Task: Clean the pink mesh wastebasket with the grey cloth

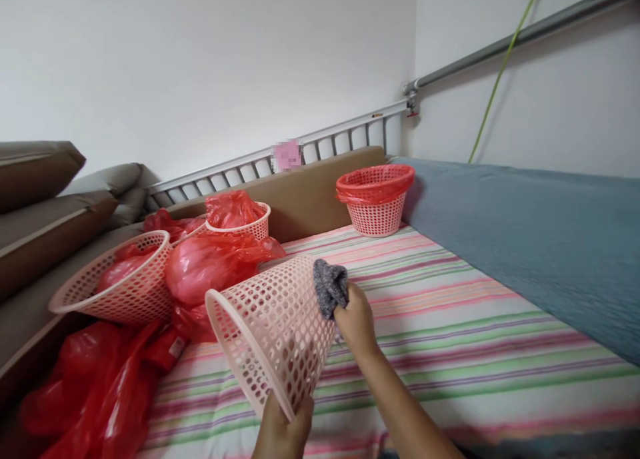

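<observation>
A pale pink perforated plastic basket (285, 312) lies tilted on its side in front of me, its mouth facing left. My left hand (284, 422) grips its rim at the bottom, thumb on the outside. With my right hand (356, 316) I hold a bunched grey cloth (330, 287) against the outer wall close to the basket's base. Most of that hand's fingers are hidden behind the cloth and basket. Just left of the basket sits a stuffed red plastic bag (215, 266).
Another pink basket (115, 279) and a smaller one (240, 229) hold red bags. Loose red bags (95, 386) lie at lower left. A red-lined basket (376, 202) stands farther back on the striped sheet (450, 339). Grey cushions (45, 232) are stacked left; a radiator (345, 139) lines the wall.
</observation>
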A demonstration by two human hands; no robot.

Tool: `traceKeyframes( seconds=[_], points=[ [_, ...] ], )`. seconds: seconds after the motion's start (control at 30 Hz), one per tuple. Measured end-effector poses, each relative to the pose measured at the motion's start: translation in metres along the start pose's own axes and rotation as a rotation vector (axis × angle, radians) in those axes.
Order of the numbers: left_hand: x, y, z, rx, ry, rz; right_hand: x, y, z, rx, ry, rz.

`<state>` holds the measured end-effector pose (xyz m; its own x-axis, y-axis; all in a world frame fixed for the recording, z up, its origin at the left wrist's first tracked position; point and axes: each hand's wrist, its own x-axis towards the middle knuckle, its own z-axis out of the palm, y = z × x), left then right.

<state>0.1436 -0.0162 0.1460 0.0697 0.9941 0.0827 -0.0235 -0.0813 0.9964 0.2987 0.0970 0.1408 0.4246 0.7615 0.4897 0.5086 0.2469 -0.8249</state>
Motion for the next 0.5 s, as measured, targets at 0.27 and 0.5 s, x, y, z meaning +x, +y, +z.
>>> traceKeyframes(
  seconds=[0.27, 0.5],
  points=[
    [-0.004, -0.032, -0.016, 0.163, -0.105, 0.026, -0.064, -0.091, -0.019, 0.219, -0.241, -0.417],
    [-0.021, -0.066, -0.021, 0.122, -0.085, 0.098, -0.021, -0.035, -0.006, 0.154, -0.028, -0.306]
  ],
)
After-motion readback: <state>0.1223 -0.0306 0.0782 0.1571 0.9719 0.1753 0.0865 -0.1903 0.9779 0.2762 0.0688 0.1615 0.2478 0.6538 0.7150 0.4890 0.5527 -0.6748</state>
